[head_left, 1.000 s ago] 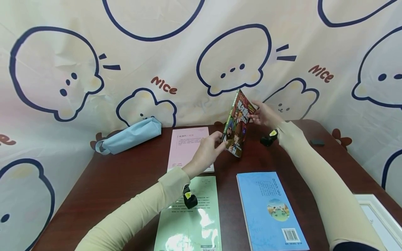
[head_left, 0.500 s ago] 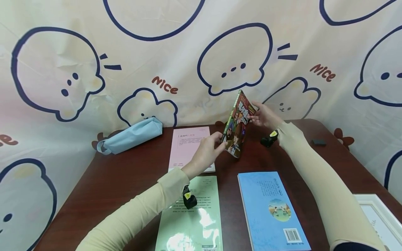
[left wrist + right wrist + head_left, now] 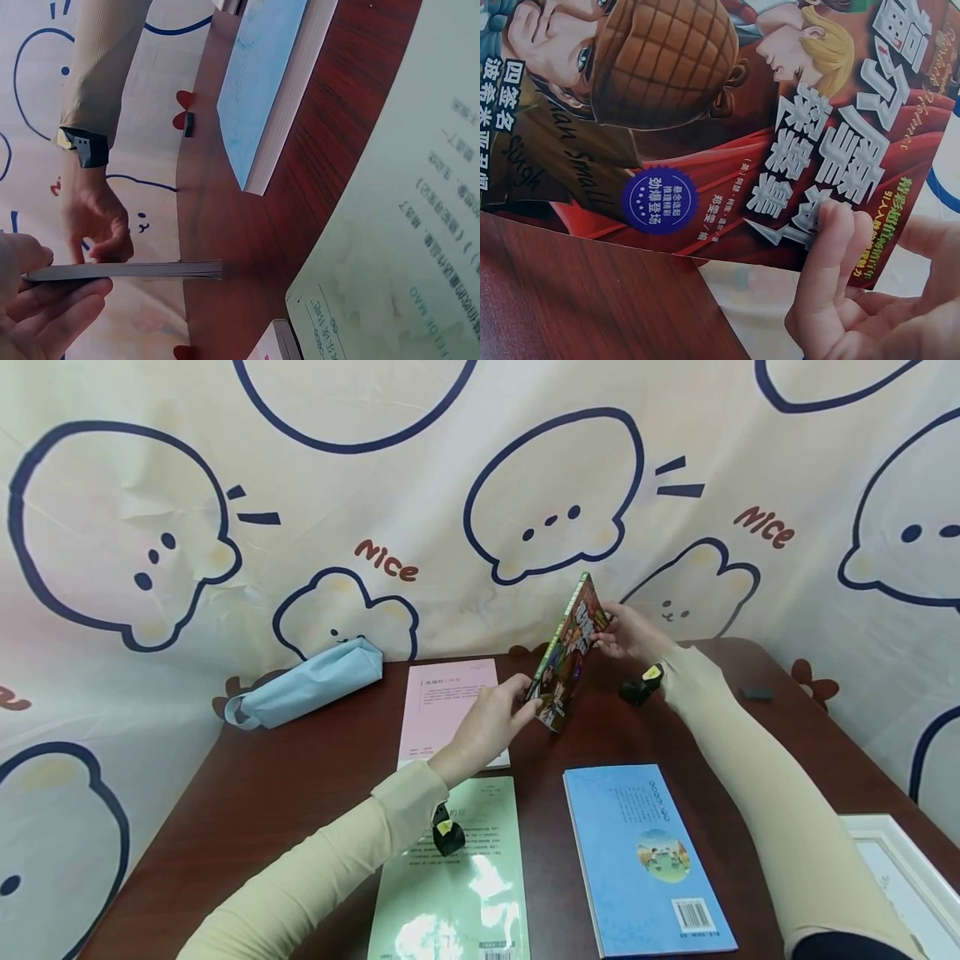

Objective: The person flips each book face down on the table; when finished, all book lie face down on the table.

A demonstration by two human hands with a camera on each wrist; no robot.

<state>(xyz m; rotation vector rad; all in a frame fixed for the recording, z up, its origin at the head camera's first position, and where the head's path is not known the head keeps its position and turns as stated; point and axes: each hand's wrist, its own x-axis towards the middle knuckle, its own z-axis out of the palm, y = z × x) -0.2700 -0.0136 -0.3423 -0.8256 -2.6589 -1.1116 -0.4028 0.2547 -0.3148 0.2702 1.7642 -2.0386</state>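
Observation:
A paperback with a colourful illustrated cover is held up off the table, tilted, its spine toward the left. My left hand pinches its lower left edge between thumb and fingers. On the upper right edge, my right hand grips the book. In the left wrist view the book shows edge-on, with the right hand behind it. The right wrist view shows the cover close up, fingertips of the right hand lying on its front.
A pink book, a green book and a blue book lie on the dark wooden table. A light blue pouch lies back left. Right are a white frame and a small dark block.
Both hands keep their hold on the book. It has turned a little, its top leaning further right and its lower corner shifting left, so the cover looks narrower. The head view has shifted slightly.

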